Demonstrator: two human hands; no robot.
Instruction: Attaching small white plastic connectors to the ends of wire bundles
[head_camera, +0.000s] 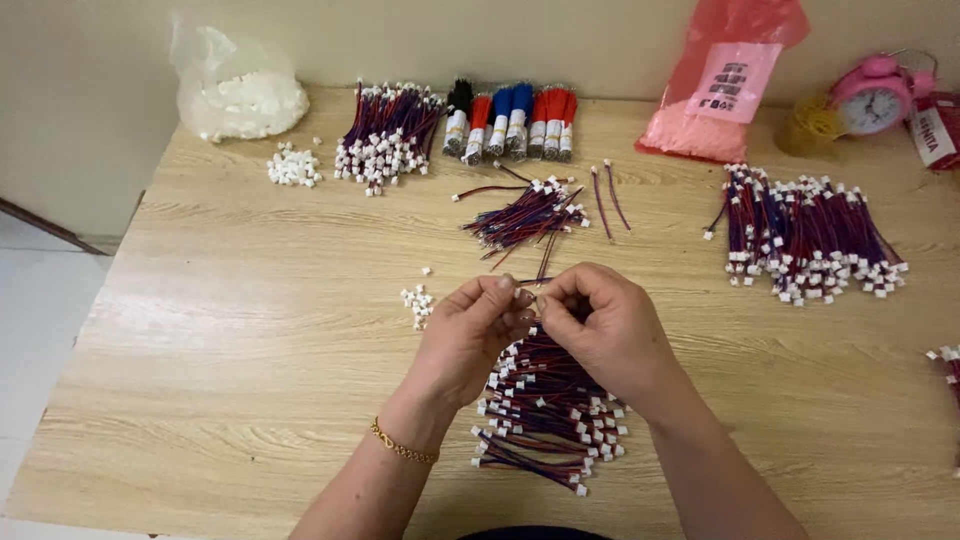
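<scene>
Both the left hand (478, 318) and right hand (590, 318) pinch shut on a short wire (527, 290) above the wire pile (545, 410) on the counter (250, 330), loose plugs (417, 302) within reach.

Landmark: wire pile (545, 415) on surface (230, 400), near edge. Behind it, loose wire heap (525, 217). Far left-behind, connector bag (240, 100). Right-behind, large wire bundle (810, 235); clock (872, 98) beyond.
</scene>
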